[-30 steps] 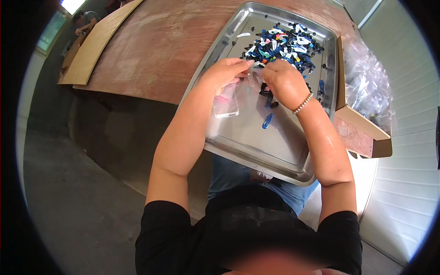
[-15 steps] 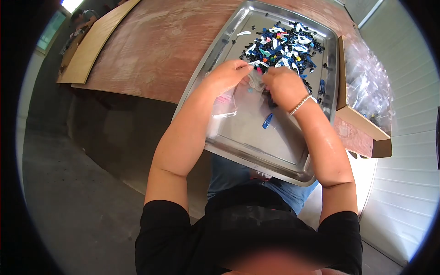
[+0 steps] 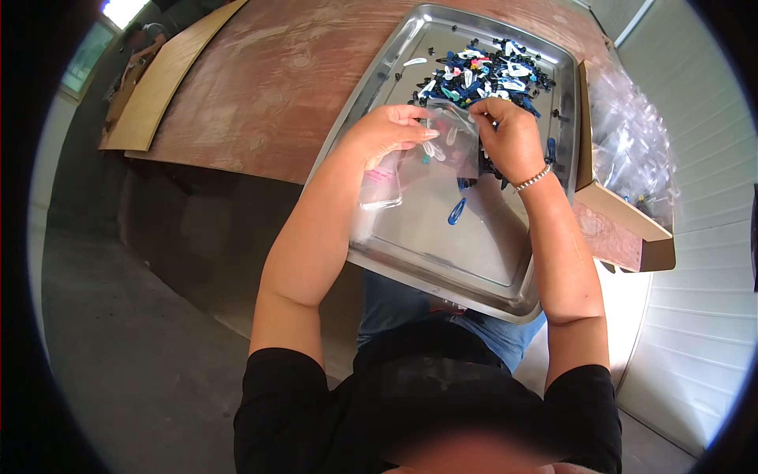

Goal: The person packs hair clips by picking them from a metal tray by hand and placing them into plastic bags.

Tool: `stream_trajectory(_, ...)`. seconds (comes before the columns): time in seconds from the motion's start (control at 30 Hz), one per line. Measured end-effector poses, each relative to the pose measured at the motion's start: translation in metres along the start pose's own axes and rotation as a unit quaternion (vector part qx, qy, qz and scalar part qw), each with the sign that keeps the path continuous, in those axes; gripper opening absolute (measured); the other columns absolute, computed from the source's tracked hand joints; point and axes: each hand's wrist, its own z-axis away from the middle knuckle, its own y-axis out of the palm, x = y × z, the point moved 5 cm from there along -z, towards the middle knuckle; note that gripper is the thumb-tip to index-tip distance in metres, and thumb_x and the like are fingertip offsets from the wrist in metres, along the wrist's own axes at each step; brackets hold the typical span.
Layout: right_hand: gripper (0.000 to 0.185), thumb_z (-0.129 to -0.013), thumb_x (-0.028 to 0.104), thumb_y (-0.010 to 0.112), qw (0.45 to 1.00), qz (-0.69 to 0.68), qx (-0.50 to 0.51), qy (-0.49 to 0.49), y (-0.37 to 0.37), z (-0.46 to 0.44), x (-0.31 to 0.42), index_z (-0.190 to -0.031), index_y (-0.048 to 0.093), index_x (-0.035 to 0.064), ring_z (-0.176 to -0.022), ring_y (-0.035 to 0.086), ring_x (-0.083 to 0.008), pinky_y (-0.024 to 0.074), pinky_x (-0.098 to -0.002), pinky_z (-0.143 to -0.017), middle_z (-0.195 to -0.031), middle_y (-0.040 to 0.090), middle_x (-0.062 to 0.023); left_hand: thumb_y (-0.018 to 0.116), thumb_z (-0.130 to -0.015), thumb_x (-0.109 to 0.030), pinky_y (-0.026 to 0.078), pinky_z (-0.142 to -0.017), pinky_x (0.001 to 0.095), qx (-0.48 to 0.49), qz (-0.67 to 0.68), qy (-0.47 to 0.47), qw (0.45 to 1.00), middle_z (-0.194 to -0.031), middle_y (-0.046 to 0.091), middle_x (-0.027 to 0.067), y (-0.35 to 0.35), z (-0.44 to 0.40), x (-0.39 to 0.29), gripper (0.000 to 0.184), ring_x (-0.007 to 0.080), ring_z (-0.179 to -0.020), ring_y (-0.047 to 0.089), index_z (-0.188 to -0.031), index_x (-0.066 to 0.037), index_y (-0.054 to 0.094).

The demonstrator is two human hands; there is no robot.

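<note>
My left hand (image 3: 387,133) and my right hand (image 3: 509,141) stretch a clear plastic bag (image 3: 466,142) between them over the metal tray (image 3: 418,265). The left thumb and fingers pinch one side of the bag; the right fingers are closed at its upper right edge. Pale clips (image 3: 434,150) show at or through the bag; whether they are inside I cannot tell. More clear bags with pink print (image 3: 381,186) hang below my left hand. Beyond the hands lies a heap of snap hair clips (image 3: 493,75), mostly dark blue, black and white. One blue clip (image 3: 456,211) lies apart, nearer me.
Right of the tray stands a cardboard box (image 3: 628,209) heaped with clear plastic packets (image 3: 632,142). The wooden table (image 3: 268,87) extends to the left, with a plywood board (image 3: 170,79) at its far side. Another person (image 3: 150,35) is at the upper left.
My right hand has moved up and right from the heap's near edge, and the bag is now spread between both hands. My left hand has shifted slightly left and its fingers have turned.
</note>
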Motion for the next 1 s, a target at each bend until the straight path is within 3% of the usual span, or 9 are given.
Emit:
stream_trajectory(0.1, 0.008, -0.079, 0.001, 0.063, 0.996, -0.069, -0.054, -0.008, -0.001, 0.0, -0.003, -0.087, 0.066, 0.001, -0.071, 0.065, -0.0194, 0.0501, -0.0278, -0.066, -0.082, 0.067, -0.0117, 0.069, -0.082, -0.016, 0.042, -0.091, 0.0284, -0.005, 0.043, 0.025, 0.999, -0.109, 0.062, 0.0091, 0.008, -0.002, 0.003, 0.051, 0.0144, -0.105, 0.056, -0.125, 0.002, 0.049)
stream_trajectory(0.27, 0.007, -0.079, 0.0, 0.065, 0.989, -0.076, -0.117, -0.047, -0.003, 0.001, 0.003, -0.087, 0.066, 0.0008, -0.073, 0.065, -0.0176, 0.0504, -0.027, -0.067, -0.082, 0.068, -0.0112, 0.068, -0.084, -0.018, 0.041, -0.094, 0.029, -0.029, 0.066, 0.121, 0.99, -0.113, 0.061, 0.0102, 0.008, -0.004, -0.004, 0.05, 0.0157, -0.108, 0.055, -0.125, 0.003, 0.049)
stream_trajectory(0.33, 0.007, -0.079, 0.0, 0.065, 0.987, -0.072, -0.137, -0.048, -0.004, 0.001, 0.002, -0.086, 0.066, 0.0005, -0.074, 0.065, -0.0173, 0.0504, -0.0269, -0.067, -0.083, 0.067, -0.0113, 0.066, -0.086, -0.018, 0.043, -0.093, 0.0294, 0.037, 0.131, 0.151, 0.979, -0.111, 0.061, 0.0107, 0.012, 0.003, -0.015, 0.044, 0.0162, -0.105, 0.057, -0.122, 0.003, 0.053)
stream_trajectory(0.47, 0.009, -0.079, -0.002, 0.063, 0.987, -0.049, -0.133, -0.07, -0.004, 0.002, 0.005, -0.088, 0.065, 0.0005, -0.077, 0.065, -0.0213, 0.0506, -0.0285, -0.069, -0.087, 0.067, -0.0108, 0.064, -0.086, -0.016, 0.047, -0.087, 0.0296, 0.093, 0.19, 0.087, 0.973, -0.106, 0.063, 0.012, 0.019, 0.001, -0.006, 0.034, 0.0174, -0.097, 0.061, -0.114, 0.003, 0.058)
stream_trajectory(0.53, 0.012, -0.079, -0.004, 0.061, 0.99, -0.034, -0.114, -0.081, -0.003, 0.0, 0.005, -0.089, 0.065, 0.0009, -0.08, 0.065, -0.0233, 0.0505, -0.0296, -0.071, -0.09, 0.067, -0.0106, 0.064, -0.087, -0.015, 0.05, -0.081, 0.0298, 0.07, 0.179, 0.071, 0.979, -0.098, 0.066, 0.0129, 0.019, 0.0, -0.002, 0.026, 0.0186, -0.087, 0.063, -0.106, 0.003, 0.063)
stream_trajectory(0.6, 0.019, -0.079, -0.008, 0.056, 0.973, 0.025, -0.169, -0.155, -0.008, -0.001, 0.009, -0.092, 0.065, 0.0028, -0.086, 0.063, -0.0265, 0.0495, -0.0321, -0.076, -0.095, 0.066, -0.0106, 0.064, -0.086, -0.015, 0.05, -0.08, 0.0293, 0.028, 0.132, 0.073, 0.988, -0.095, 0.067, 0.0128, 0.015, -0.001, -0.002, 0.024, 0.0186, -0.086, 0.064, -0.103, 0.003, 0.064)
stream_trajectory(0.7, 0.024, -0.077, -0.011, 0.054, 0.966, 0.016, -0.201, -0.164, -0.017, 0.001, 0.015, -0.092, 0.065, 0.004, -0.09, 0.061, -0.0268, 0.0485, -0.0332, -0.079, -0.096, 0.066, -0.0108, 0.065, -0.085, -0.014, 0.05, -0.076, 0.0271, -0.031, 0.067, 0.087, 0.993, -0.089, 0.068, 0.0111, 0.011, -0.001, -0.002, 0.021, 0.0161, -0.081, 0.063, -0.097, 0.003, 0.067)
stream_trajectory(0.83, 0.025, -0.075, -0.011, 0.057, 0.966, -0.008, -0.141, -0.217, -0.013, 0.007, 0.04, -0.094, 0.064, 0.0034, -0.089, 0.062, -0.0271, 0.0495, -0.0333, -0.075, -0.094, 0.066, -0.0103, 0.065, -0.083, -0.01, 0.049, -0.068, 0.0244, -0.053, 0.011, 0.139, 0.989, -0.082, 0.069, 0.0082, 0.012, -0.002, -0.003, 0.015, 0.0117, -0.073, 0.062, -0.088, 0.004, 0.069)
stream_trajectory(1.0, 0.02, -0.074, 0.006, 0.068, 0.976, 0.048, -0.09, -0.194, 0.005, 0.011, 0.048, -0.094, 0.065, 0.0031, -0.088, 0.061, -0.0279, 0.0497, -0.036, -0.072, -0.091, 0.066, -0.0106, 0.063, -0.083, -0.006, 0.049, -0.069, 0.0246, -0.051, -0.022, 0.142, 0.988, -0.081, 0.068, 0.0076, 0.016, 0.003, -0.007, 0.013, 0.0121, -0.074, 0.063, -0.088, 0.005, 0.068)
